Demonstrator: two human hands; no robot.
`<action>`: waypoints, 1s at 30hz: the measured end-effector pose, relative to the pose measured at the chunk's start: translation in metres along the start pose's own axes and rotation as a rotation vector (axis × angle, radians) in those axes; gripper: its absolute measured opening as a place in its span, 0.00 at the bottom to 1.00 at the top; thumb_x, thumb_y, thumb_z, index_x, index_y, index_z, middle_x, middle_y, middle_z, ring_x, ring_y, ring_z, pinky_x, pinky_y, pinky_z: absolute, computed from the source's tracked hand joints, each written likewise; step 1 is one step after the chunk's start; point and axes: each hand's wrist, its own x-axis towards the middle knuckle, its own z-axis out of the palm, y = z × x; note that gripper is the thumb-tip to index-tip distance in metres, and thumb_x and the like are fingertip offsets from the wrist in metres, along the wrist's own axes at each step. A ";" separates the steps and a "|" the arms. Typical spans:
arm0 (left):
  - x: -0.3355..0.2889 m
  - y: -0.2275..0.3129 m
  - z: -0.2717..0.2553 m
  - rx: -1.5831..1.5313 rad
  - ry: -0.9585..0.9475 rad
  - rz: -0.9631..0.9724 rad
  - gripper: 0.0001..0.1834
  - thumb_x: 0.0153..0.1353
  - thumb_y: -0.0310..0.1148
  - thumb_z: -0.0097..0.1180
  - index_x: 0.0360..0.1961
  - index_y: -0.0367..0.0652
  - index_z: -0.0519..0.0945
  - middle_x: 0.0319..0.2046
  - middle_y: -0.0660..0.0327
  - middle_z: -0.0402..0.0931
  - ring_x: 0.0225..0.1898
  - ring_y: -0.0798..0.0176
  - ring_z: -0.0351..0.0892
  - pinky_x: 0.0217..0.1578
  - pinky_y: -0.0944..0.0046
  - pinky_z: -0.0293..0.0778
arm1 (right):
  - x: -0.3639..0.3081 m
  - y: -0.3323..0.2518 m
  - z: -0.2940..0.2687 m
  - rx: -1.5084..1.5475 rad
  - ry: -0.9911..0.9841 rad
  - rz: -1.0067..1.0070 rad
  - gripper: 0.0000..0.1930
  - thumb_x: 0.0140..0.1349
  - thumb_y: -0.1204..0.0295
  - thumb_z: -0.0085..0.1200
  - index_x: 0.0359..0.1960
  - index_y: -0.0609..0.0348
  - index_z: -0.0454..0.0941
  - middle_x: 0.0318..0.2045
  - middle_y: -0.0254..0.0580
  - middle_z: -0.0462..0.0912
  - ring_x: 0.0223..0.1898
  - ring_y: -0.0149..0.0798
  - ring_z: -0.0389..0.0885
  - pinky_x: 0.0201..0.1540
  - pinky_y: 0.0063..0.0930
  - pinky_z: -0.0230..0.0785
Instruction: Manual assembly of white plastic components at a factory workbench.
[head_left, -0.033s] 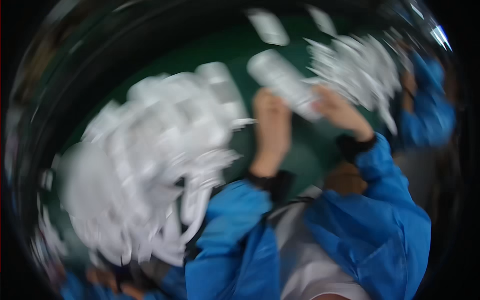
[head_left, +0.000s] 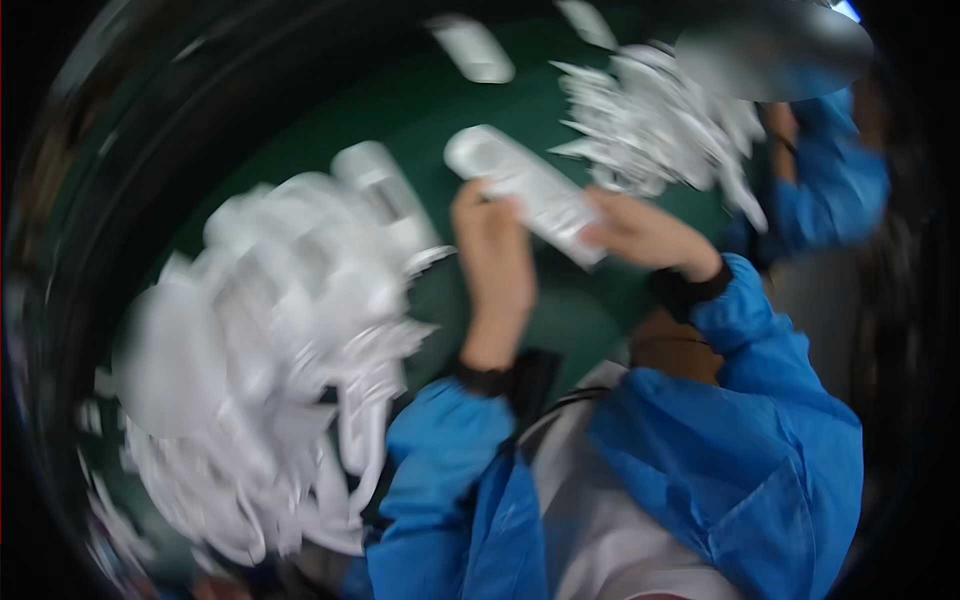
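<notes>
A long white piece [head_left: 525,190], rounded at its far end, hangs at a slant above the green tabletop [head_left: 580,310]. My left hand [head_left: 492,235] has its fingers closed on the piece's near-left edge, close to the rounded end. With thumb and fingers, my right hand [head_left: 640,230] grips the lower right end. Motion blur hides the piece's surface detail, so its exact kind is unclear. To the left of my left hand lies a large heap of similar white pieces [head_left: 290,280], some with rounded ends and some curved like loops.
Beyond my right hand lies a second pile of thin white pieces [head_left: 660,130]. Single white pieces lie at the far edge, one [head_left: 475,50] left of another [head_left: 588,22]. At the right, another person's blue sleeve [head_left: 835,200] shows beside that pile. A brown box-like shape [head_left: 675,345] sits under my right forearm.
The whole view has shifted, with the heap, hands and held piece now further left and mostly a little lower. Both hands keep their hold on the white piece.
</notes>
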 end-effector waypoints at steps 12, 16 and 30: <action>-0.013 0.062 0.061 0.689 -0.619 -0.076 0.14 0.63 0.25 0.48 0.49 0.33 0.77 0.38 0.51 0.79 0.38 0.62 0.79 0.42 0.65 0.73 | -0.064 0.067 -0.069 -0.362 0.427 0.018 0.19 0.55 0.64 0.60 0.47 0.56 0.75 0.43 0.41 0.78 0.45 0.43 0.76 0.47 0.36 0.69; -0.021 0.056 0.057 1.353 -0.753 0.132 0.13 0.60 0.27 0.50 0.44 0.38 0.80 0.35 0.51 0.80 0.37 0.51 0.79 0.41 0.58 0.73 | -0.019 0.093 -0.055 -0.701 0.380 0.154 0.22 0.49 0.62 0.66 0.47 0.50 0.76 0.44 0.39 0.74 0.51 0.44 0.74 0.47 0.40 0.70; -0.024 0.025 0.057 0.999 -0.488 -0.030 0.17 0.61 0.30 0.47 0.51 0.38 0.72 0.37 0.51 0.80 0.40 0.52 0.78 0.45 0.55 0.69 | -0.007 0.084 -0.075 -0.293 0.646 -0.028 0.21 0.67 0.52 0.43 0.32 0.58 0.78 0.25 0.48 0.79 0.30 0.50 0.79 0.33 0.41 0.69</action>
